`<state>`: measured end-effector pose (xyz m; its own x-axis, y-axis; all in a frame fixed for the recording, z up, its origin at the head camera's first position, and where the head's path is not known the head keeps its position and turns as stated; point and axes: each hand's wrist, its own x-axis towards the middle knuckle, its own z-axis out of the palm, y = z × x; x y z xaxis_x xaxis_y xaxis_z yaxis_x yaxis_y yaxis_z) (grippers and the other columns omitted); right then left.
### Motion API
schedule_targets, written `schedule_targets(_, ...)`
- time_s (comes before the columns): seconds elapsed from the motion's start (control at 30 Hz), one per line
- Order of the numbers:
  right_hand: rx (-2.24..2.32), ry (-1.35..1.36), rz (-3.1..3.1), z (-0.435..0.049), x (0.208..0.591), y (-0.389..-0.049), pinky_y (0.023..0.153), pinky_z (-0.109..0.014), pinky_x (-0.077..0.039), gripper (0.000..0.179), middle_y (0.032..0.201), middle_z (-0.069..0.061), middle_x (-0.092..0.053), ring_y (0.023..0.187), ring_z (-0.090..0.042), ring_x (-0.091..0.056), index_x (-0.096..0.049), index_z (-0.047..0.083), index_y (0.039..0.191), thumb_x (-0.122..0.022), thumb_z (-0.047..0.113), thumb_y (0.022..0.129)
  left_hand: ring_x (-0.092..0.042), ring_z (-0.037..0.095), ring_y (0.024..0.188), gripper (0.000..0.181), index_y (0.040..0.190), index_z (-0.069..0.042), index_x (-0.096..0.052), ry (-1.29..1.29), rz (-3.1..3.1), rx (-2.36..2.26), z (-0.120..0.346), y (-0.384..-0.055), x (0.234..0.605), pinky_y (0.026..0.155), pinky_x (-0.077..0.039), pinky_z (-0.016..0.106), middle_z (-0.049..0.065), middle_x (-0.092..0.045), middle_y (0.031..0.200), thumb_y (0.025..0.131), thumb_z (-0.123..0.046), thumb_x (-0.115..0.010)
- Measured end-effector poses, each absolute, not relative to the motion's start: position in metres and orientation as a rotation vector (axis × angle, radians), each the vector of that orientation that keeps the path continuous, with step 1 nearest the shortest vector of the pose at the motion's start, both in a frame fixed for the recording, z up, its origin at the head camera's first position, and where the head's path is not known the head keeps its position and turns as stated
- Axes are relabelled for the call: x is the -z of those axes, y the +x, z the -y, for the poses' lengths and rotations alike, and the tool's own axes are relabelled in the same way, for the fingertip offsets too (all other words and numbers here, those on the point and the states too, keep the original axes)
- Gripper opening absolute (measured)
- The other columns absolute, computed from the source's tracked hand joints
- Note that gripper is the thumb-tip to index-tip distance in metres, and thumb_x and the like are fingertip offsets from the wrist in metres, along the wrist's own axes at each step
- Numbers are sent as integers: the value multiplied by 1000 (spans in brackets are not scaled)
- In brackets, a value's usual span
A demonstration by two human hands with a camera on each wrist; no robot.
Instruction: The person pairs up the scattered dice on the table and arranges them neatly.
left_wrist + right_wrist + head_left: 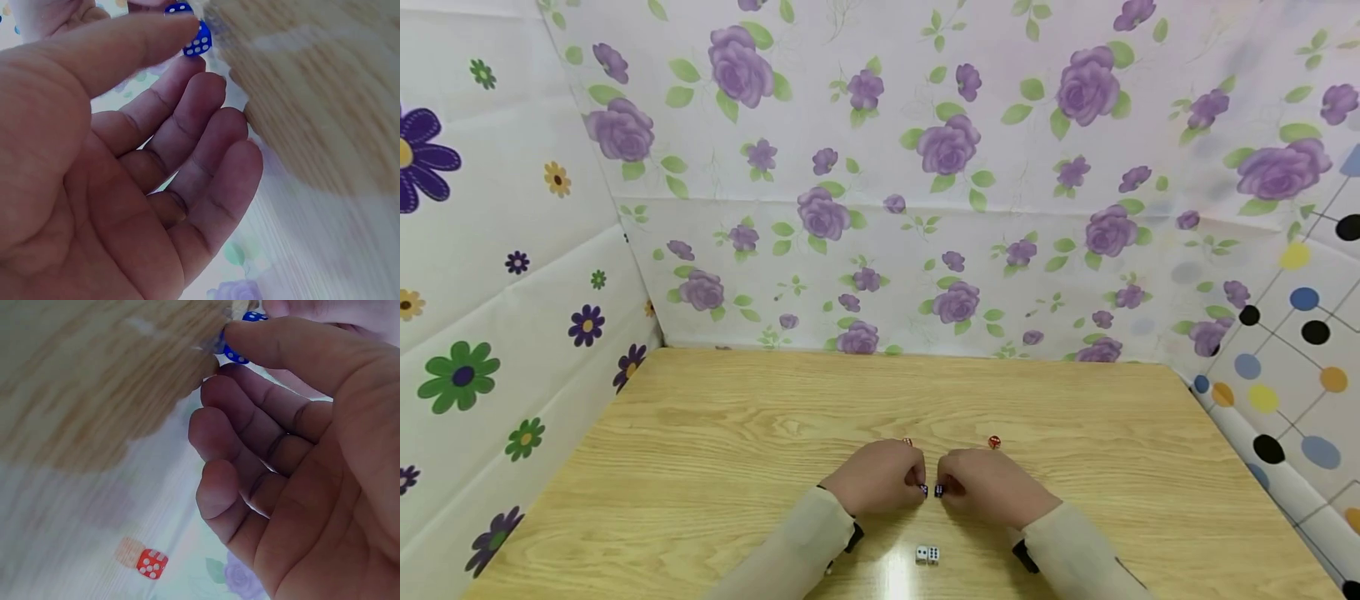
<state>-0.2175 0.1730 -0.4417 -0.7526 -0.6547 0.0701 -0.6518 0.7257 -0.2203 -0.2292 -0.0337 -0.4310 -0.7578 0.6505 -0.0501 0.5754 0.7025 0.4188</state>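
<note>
Two blue dice with white dots are held close together, a small gap between them in the head view. My left hand (880, 477) pinches the left blue die (923, 491) between thumb and forefinger. With the same kind of grip, my right hand (988, 485) holds the right blue die (938, 491). In the left wrist view the thumb partly covers the left hand's die (198, 45), and the other fingers are bent. The right wrist view shows the right hand's die (235, 354) under the thumb tip.
Two white dice (927, 555) sit side by side on the wooden table (737, 417), nearer me than the hands. Beyond the right hand lies a red die (994, 442); another red die (907, 442) is partly hidden behind the left hand. Flowered cloth (880, 208) hangs at the back.
</note>
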Motion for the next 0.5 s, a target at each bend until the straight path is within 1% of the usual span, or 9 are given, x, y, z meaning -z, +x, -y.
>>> schedule_targets(0.17,368,-1069,-2911,-176,444,-216,59,-19,-42,7,76,16,-54,63,1,-44,-63,22,87,-70,22,84,-51,0,65,6,86,-20,-67,975,-2710,-599,36,-230,430,64,-45,21,-14,-59,77,82,-18,-71)
schedule_targets(0.37,397,-1130,-2925,-172,440,-213,60,-19,-42,11,77,14,-56,65,1,-45,-61,21,83,-68,14,86,-53,-1,70,6,87,-22,-69,975,-2711,-554,31,-229,429,68,-47,20,-15,-61,80,83,-19,-72)
schedule_targets(0.5,375,-1130,-2921,-171,437,-213,60,-18,-42,12,76,13,-57,65,1,-44,-61,20,82,-69,12,85,-54,-1,71,6,86,-22,-69,986,-2734,-517,27,-229,429,70,-47,20,-15,-62,80,82,-20,-73)
